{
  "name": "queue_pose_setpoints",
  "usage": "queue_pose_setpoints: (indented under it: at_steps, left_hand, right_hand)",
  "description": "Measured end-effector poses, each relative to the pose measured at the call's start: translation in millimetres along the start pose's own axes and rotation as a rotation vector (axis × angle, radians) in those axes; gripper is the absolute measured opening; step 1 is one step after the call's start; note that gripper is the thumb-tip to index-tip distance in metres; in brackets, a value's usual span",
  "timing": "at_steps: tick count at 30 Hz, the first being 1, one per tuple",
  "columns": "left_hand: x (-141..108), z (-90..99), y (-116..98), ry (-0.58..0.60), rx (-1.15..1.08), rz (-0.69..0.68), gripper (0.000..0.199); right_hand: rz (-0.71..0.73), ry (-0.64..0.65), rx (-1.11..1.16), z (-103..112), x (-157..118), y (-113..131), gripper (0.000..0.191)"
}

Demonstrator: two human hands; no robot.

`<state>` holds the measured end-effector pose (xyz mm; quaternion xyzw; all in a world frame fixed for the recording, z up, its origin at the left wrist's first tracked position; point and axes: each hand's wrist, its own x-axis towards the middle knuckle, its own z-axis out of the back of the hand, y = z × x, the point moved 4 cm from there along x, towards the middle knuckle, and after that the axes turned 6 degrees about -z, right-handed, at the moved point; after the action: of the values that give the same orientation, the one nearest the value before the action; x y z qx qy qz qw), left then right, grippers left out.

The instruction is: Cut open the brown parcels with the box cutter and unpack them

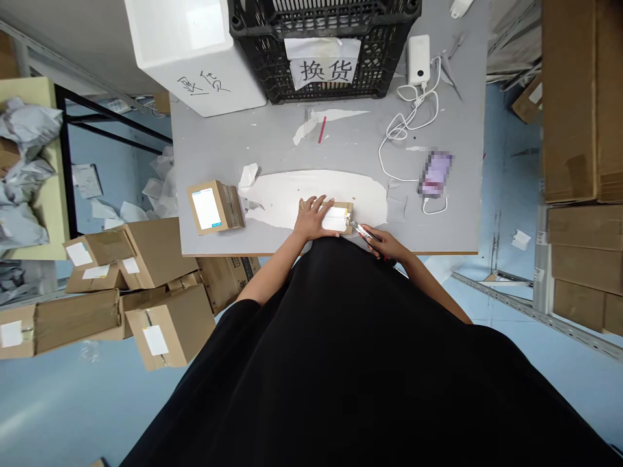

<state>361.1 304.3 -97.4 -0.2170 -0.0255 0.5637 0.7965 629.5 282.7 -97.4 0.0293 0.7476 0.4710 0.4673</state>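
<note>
A small cardboard box with a white label and shiny tape lies at the table's front edge. My left hand rests on its left part with fingers spread, pressing it against the table. In my right hand is a utility knife, the fingers wrapped round its handle. Its tip points left and meets, or nearly meets, the taped right end of the box. Beneath the box is a pale worn patch on the grey tabletop.
Another labelled carton stands at the table's left. A white bin and a black plastic crate stand at the back. On the right lie a phone, a white cable and a power bank. Boxes crowd the floor left.
</note>
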Motion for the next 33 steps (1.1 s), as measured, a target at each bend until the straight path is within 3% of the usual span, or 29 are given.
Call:
queue_pose_setpoints:
  at_steps: [3,6,8,14,17,20,25,27,29,33]
  left_hand:
    - [0.1,4.4,1.5,0.007,-0.015,-0.017,0.100]
    - [-0.5,11.6,2.5,-0.005,-0.014,-0.024,0.074]
    - [-0.8,16.4,2.2,-0.017,-0.004,-0.031,0.063]
    - [2.2,26.0,0.5,-0.012,0.025,-0.062,0.057]
    - [4.8,29.0,0.6,0.018,0.061,-0.044,0.055]
    - [4.6,28.0,4.6,0.058,0.064,0.113,0.055]
    - [-13.1,26.1,10.3,-0.034,-0.063,0.517,0.063]
    - [-24.1,29.9,9.9,-0.059,-0.050,0.588,0.071]
    - [-28.9,36.4,6.6,-0.024,0.022,0.450,0.080]
    - [-19.2,42.1,-4.4,0.186,0.138,-0.212,0.099]
  right_hand:
    - [-0.037,-0.196,-0.134,9.0,-1.0,-13.1,0.065]
    - [-0.094,-0.496,-0.489,19.5,4.8,-23.1,0.059]
    - [-0.148,-0.631,-0.714,21.2,15.7,-26.4,0.057]
    - [-0.240,-0.740,-1.013,10.8,56.1,-29.8,0.036]
    - [-0.228,-0.805,-0.945,9.4,62.2,-30.5,0.033]
    - [-0.194,-0.854,-0.699,9.6,61.0,-27.4,0.030]
    - [-0.071,-0.630,-0.164,-9.7,62.4,-5.4,0.034]
    - [-0.019,-0.555,-0.014,-19.2,60.4,7.9,0.039]
    - [0.005,-0.517,0.076,-24.6,54.7,19.1,0.042]
    - [-0.019,-0.388,0.159,-26.4,33.4,28.2,0.045]
